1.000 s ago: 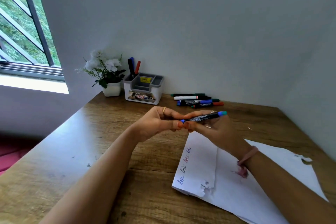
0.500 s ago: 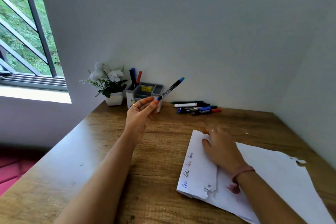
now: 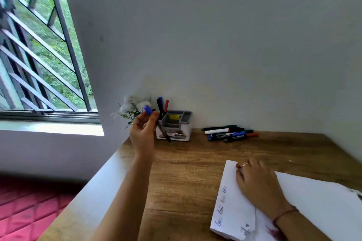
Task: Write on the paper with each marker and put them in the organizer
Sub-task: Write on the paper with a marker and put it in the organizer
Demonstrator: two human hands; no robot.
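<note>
One slim black marker with a blue cap (image 3: 161, 129), light and rigid, is pinched near its capped end by the left hand (image 3: 144, 135), just before the white-and-grey plastic organizer (image 3: 176, 127). Its smooth barrel could slip. The right hand (image 3: 258, 184) lies flat on the white paper sheet (image 3: 233, 201), well nearer than the organizer.

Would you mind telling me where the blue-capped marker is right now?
In the head view, left of centre, the left hand pinches the blue-capped marker in the air, just in front of the organizer, beside the flower pot.

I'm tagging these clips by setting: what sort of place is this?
Probably a home desk corner: a wooden table against a white wall, a barred window, and a marker organizer beside a small potted plant.
</note>
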